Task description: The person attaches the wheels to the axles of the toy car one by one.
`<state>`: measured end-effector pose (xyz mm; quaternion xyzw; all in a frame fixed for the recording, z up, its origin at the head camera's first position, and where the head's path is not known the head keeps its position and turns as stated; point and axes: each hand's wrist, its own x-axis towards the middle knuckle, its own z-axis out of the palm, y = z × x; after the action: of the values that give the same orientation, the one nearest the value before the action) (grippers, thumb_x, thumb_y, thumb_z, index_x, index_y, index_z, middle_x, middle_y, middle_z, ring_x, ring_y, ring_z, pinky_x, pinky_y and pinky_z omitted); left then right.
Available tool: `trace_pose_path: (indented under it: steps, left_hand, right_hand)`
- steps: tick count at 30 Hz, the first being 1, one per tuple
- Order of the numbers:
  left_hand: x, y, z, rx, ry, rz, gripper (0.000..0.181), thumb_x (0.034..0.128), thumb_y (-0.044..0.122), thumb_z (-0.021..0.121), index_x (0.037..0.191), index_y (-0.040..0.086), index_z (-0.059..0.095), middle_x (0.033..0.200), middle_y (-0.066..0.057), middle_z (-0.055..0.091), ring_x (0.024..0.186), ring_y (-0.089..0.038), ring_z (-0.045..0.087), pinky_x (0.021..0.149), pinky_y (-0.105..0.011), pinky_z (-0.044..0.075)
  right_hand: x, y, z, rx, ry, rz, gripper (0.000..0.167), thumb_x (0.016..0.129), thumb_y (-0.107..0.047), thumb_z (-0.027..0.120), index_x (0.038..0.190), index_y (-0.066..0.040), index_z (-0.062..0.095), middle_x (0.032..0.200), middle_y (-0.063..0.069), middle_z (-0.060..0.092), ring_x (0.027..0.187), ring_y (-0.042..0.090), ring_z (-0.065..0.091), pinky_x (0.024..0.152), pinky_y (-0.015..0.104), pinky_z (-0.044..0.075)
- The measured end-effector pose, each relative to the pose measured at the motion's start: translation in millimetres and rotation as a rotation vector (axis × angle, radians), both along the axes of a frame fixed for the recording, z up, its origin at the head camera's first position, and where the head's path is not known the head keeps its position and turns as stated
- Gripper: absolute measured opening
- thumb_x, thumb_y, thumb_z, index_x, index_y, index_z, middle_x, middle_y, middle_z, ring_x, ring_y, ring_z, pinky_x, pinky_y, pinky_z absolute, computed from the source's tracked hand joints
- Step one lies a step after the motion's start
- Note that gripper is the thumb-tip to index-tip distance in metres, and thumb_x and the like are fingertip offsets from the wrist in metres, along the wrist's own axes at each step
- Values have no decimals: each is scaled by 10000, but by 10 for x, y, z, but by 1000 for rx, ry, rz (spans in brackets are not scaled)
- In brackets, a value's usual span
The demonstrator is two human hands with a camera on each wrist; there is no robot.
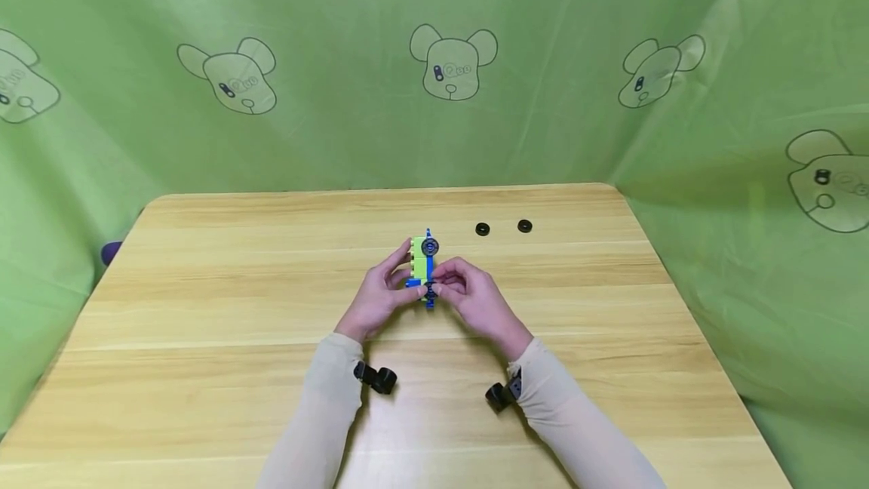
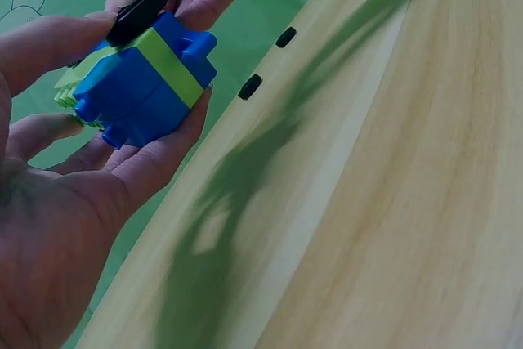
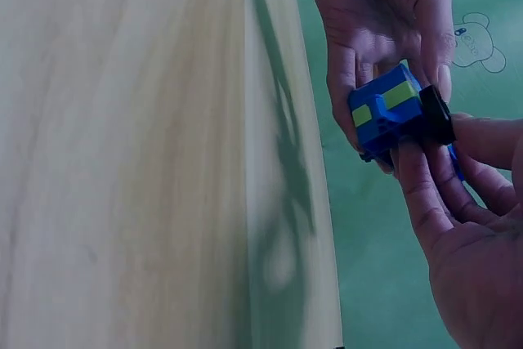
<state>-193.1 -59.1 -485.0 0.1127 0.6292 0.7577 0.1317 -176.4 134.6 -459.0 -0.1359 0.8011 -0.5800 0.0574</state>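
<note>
Sleeves point(image 1: 319, 398) front a block vehicle point(image 1: 419, 269) stretching away, studded side point(image 1: 413, 268) left.

Left grip point(image 3: 376, 18) holds blue-green block model point(image 3: 386, 110); right grip point(image 3: 474, 251) pinches black wheel point(image 3: 438, 115); wooden tabletop point(image 3: 155, 153) at left.

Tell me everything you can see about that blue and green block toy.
The toy is blue and lime-green, plastic-looking, built of studded blocks. Two black wheels show on its side facing right in the head view. It's held above the wooden table, the left hand's grip around its body, the right hand's grip at the nearer wheel.
</note>
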Motion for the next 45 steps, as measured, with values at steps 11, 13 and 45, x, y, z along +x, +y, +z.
trace_pose_path:
  steps: [11, 13, 45]
  left_hand:
    - [5, -4, 23, 19, -14, 17, 693, 920, -61, 611, 1526, 162, 360, 1432, -171, 415, 1206, -321, 523, 914, -380, 541]
    - [7, -8, 32, 13, -8, 18, 677, 918, -65, 613, 1511, 170, 386, 1417, -151, 441, 1198, -314, 528, 910, -380, 543]
    - [1, -133, 87, -193, 98, 20, 416, 870, 50, 735, 1274, 56, 639, 1254, -88, 623, 1145, -269, 594, 966, -339, 504]
  right_hand:
    - [-21, 60, -10, -32, 3, -18, 284, 910, -60, 687, 1163, -2, 573, 1041, 99, 628, 974, 235, 607, 890, 319, 535]
    - [-33, 71, 5, -31, 4, -35, 293, 921, -73, 677, 1175, 21, 566, 1040, 108, 627, 967, 237, 606, 883, 321, 536]
    - [-76, 152, 121, -86, -30, 10, 463, 860, -114, 761, 1248, 26, 551, 1112, 154, 610, 1012, 283, 617, 859, 313, 556]
